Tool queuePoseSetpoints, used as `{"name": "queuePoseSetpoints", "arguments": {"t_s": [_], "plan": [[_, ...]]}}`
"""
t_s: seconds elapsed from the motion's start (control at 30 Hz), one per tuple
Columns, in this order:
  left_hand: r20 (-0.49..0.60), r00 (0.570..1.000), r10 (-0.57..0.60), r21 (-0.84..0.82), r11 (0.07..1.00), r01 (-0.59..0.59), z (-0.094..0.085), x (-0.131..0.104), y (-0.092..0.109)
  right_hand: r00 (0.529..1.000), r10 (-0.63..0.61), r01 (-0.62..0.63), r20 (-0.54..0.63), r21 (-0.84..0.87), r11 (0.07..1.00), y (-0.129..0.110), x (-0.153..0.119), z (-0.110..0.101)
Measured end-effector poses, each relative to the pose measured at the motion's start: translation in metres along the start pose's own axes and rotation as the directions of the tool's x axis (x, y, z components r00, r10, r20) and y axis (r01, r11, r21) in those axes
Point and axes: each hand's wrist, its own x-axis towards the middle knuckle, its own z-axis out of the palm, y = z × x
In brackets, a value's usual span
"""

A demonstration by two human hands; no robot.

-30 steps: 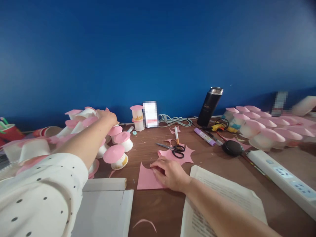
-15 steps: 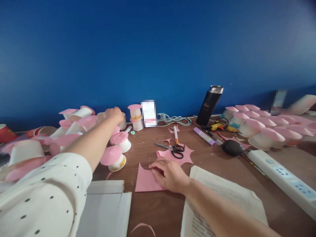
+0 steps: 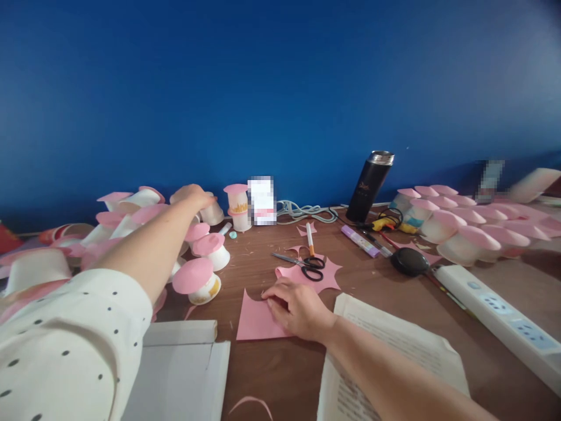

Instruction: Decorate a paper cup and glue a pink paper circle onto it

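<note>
Stretched out to the back left, my left hand (image 3: 193,196) is closed around a white paper cup (image 3: 213,211), its fingers partly hidden. Around that arm lie many paper cups with pink paper tops, one capped cup (image 3: 197,280) standing nearest the middle. My right hand (image 3: 300,307) rests on a cut piece of pink paper (image 3: 258,321), thumb and fingers bent together at its curved edge. Just beyond it, black-handled scissors (image 3: 312,269) lie on a pink paper scrap (image 3: 331,273).
A black bottle (image 3: 370,187) leans near the blue wall beside white cables (image 3: 307,212). At the right are more pink-topped cups (image 3: 473,237), a tape measure (image 3: 409,261) and a power strip (image 3: 504,316). A printed page (image 3: 394,345) lies under my right forearm; white board (image 3: 179,374) lies front left.
My left hand has shifted slightly left and up, and more of the cup beside it shows. The right hand stays on the pink paper. The view has shifted a little.
</note>
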Motion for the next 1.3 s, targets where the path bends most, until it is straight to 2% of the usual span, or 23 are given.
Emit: {"name": "queuePoseSetpoints", "arguments": {"t_s": [0.03, 0.1, 0.17, 0.4, 0.5, 0.6, 0.67, 0.73, 0.83, 0.9, 0.97, 1.03, 1.1, 1.17, 1.3], "plan": [[0.009, 0.99, -0.14, 0.015, 0.99, 0.139, -0.008, -0.004, 0.001, 1.0, -0.001, 0.001, 0.004, -0.002, 1.0, 0.0, 0.0, 0.0], [0.015, 0.982, -0.188, -0.012, 0.982, 0.188, -0.021, -0.012, 0.003, 1.0, -0.005, 0.005, 0.006, -0.003, 1.0, 0.0, 0.0, 0.0], [-0.031, 0.984, -0.176, -0.037, 0.984, 0.175, -0.03, -0.017, 0.003, 1.0, -0.009, 0.009, 0.003, -0.003, 1.0, 0.001, 0.0, 0.0], [-0.123, 0.984, -0.127, -0.105, 0.988, 0.114, -0.045, -0.033, 0.0, 0.999, -0.024, 0.023, -0.026, -0.016, 1.0, 0.002, -0.001, 0.003], [-0.194, 0.976, -0.099, -0.161, 0.985, 0.068, -0.058, -0.057, 0.0, 0.999, -0.025, 0.025, -0.036, 0.002, 1.0, 0.001, -0.002, 0.003], [-0.345, 0.938, -0.019, -0.262, 0.962, -0.077, -0.063, -0.097, 0.002, 0.995, -0.009, 0.018, -0.095, 0.091, 0.996, 0.001, -0.001, 0.0], [-0.414, 0.91, -0.012, -0.372, 0.915, -0.157, -0.055, -0.129, 0.005, 0.982, 0.069, -0.029, -0.175, 0.224, 0.974, 0.001, 0.001, -0.003], [-0.358, 0.934, -0.004, -0.508, 0.84, -0.191, -0.037, -0.16, 0.011, 0.954, 0.217, -0.106, -0.207, 0.443, 0.89, 0.001, 0.003, -0.007], [-0.22, 0.975, 0.043, -0.676, 0.714, -0.184, 0.003, -0.197, 0.022, 0.919, 0.383, -0.179, -0.098, 0.76, 0.625, 0.0, 0.006, -0.015], [-0.16, 0.986, 0.052, -0.764, 0.626, -0.157, 0.029, -0.213, 0.03, 0.904, 0.426, -0.19, -0.033, 0.862, 0.471, -0.002, 0.005, -0.019], [-0.159, 0.987, 0.027, -0.84, 0.521, -0.15, 0.049, -0.221, 0.036, 0.898, 0.441, -0.198, 0.013, 0.904, 0.378, -0.003, 0.004, -0.021], [-0.165, 0.983, 0.077, -0.889, 0.42, -0.182, 0.062, -0.225, 0.04, 0.901, 0.431, -0.219, 0.051, 0.912, 0.348, -0.004, 0.003, -0.021], [-0.146, 0.982, 0.122, -0.922, 0.343, -0.179, 0.069, -0.227, 0.041, 0.904, 0.422, -0.241, 0.072, 0.901, 0.362, -0.004, 0.001, -0.02], [-0.118, 0.982, 0.147, -0.937, 0.311, -0.159, 0.072, -0.226, 0.04, 0.9, 0.431, -0.252, 0.068, 0.888, 0.386, -0.004, 0.001, -0.019], [-0.06, 0.985, 0.16, -0.946, 0.305, -0.107, 0.079, -0.223, 0.035, 0.89, 0.455, -0.249, 0.036, 0.875, 0.416, -0.003, 0.001, -0.021]]}}
